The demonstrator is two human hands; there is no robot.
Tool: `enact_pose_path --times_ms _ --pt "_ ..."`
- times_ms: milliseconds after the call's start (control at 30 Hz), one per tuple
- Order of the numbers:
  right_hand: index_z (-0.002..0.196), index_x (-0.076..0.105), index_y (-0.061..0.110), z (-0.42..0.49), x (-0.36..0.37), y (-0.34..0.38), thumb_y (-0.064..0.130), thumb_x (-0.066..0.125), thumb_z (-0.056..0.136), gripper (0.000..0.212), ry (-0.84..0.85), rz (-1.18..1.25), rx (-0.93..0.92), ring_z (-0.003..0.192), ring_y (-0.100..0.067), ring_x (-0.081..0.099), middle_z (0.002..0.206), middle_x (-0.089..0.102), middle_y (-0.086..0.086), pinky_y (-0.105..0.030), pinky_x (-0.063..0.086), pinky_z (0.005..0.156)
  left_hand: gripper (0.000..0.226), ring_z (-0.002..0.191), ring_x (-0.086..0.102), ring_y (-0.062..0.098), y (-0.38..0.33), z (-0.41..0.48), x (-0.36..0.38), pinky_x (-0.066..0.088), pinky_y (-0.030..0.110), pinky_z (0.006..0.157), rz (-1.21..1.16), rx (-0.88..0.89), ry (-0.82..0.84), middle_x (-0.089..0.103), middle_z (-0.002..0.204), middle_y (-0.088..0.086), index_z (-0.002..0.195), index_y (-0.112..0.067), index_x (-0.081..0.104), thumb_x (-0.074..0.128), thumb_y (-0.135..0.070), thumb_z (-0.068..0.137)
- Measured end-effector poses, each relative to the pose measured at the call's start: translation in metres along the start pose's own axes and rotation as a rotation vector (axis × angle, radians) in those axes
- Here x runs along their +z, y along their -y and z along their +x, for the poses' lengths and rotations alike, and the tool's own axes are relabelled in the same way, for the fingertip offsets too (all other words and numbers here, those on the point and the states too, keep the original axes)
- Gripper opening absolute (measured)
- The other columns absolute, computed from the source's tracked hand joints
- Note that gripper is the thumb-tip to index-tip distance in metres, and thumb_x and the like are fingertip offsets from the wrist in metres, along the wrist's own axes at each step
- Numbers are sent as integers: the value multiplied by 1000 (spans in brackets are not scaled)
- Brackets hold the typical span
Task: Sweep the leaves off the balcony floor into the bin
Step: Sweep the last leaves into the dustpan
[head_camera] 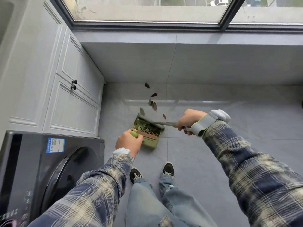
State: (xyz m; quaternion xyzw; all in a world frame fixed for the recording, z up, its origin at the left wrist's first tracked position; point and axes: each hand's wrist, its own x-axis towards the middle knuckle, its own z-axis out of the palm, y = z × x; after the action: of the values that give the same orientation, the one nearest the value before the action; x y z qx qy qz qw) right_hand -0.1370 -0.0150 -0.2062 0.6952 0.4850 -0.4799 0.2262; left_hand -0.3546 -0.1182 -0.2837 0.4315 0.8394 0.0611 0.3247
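Leaves lie loose on the grey tile floor just beyond the dustpan, scattered in a thin line running away from its mouth towards the wall under the window. The nearest of them, a pale green one and a reddish one, sit just beside the mouth. More leaves are already heaped inside the dustpan, dark green and packed against the comb of teeth across its back.

The dustpan is olive green and stands on the floor with its mouth pointing away from the person. The left hand is curled round the dustpan's upright handle, whose green eared tip pokes out above the knuckles. The right hand, to the right of the dustpan and well apart from the left, is clamped round the grey broom. The broom slants down to the left, and its head rests at the dustpan's mouth, touching the heap.

Both arms are in plaid sleeves, and each wrist carries a white band. Two dark shoes stand on the near side of the dustpan. A white cabinet stands left of the dustpan, with a dark washer beside it, nearer the person.
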Motion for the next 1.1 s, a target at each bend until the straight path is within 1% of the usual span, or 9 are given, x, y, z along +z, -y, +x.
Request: enact_pose_path --times_ms 100,233,300,400,533,667,833,967,1100 --pt "85 69 4 -11 -16 -1 14 68 83 10 -41 27 0 34 -16 54 50 62 -4 -18 43 41 21 65 52 26 -1 -1 -1 36 25 60 9 5 3 51 58 -6 68 -22 57 63 -35 83" --pt "90 70 -2 -4 -14 1 14 69 78 20 -73 79 -35 57 -25 63 66 68 -10 -33 57 68 18 67 52 28 -2 -1 -1 36 25 61 17 11 0 53 62 -1 71 -21 58 63 -34 83" --pt "94 69 -1 2 -7 2 14 68 75 24 -115 86 -46 66 -27 64 72 66 -10 -35 57 74 16 68 51 29 -3 0 -2 36 26 61 10 9 -4 54 63 0 73 -22 58 63 -34 83" --pt "96 70 -2 13 11 4 11 65 75 26 -165 94 -52 67 -27 61 69 60 -9 -31 52 67 13 69 51 28 -1 0 -3 36 25 62 5 11 0 55 66 0 76 -24 58 63 -34 83" --pt "99 70 -1 25 38 3 13 63 81 24 -188 105 -46 70 -29 62 65 59 -8 -34 55 70 11 68 50 27 -1 0 -3 36 25 62 10 13 -10 55 66 0 76 -25 58 63 -33 83" --pt "104 70 4 24 59 -2 18 59 88 24 -188 35 -31 76 -28 62 81 65 -9 -31 51 68 13 65 49 25 -2 1 -3 35 25 60 8 11 -13 51 59 -4 74 -24 58 63 -32 83" --pt "88 68 9 11 28 5 9 65 79 10 -124 -71 -29 62 -22 53 70 59 -4 -20 39 53 14 65 51 26 0 1 -3 37 25 60 11 14 -13 53 60 -2 74 -22 61 63 -33 83" --pt "81 61 6 3 7 7 9 65 74 9 -115 -19 -67 67 -26 59 68 60 -8 -27 47 63 17 68 52 28 -1 0 -2 39 27 61 15 17 -9 57 66 2 72 -22 59 63 -34 83" --pt "89 66 5 5 10 10 10 66 80 11 -143 -22 -99 68 -26 58 66 60 -6 -25 45 60 10 69 52 27 -1 0 0 39 26 62 5 19 -13 58 69 2 78 -26 59 64 -34 83"
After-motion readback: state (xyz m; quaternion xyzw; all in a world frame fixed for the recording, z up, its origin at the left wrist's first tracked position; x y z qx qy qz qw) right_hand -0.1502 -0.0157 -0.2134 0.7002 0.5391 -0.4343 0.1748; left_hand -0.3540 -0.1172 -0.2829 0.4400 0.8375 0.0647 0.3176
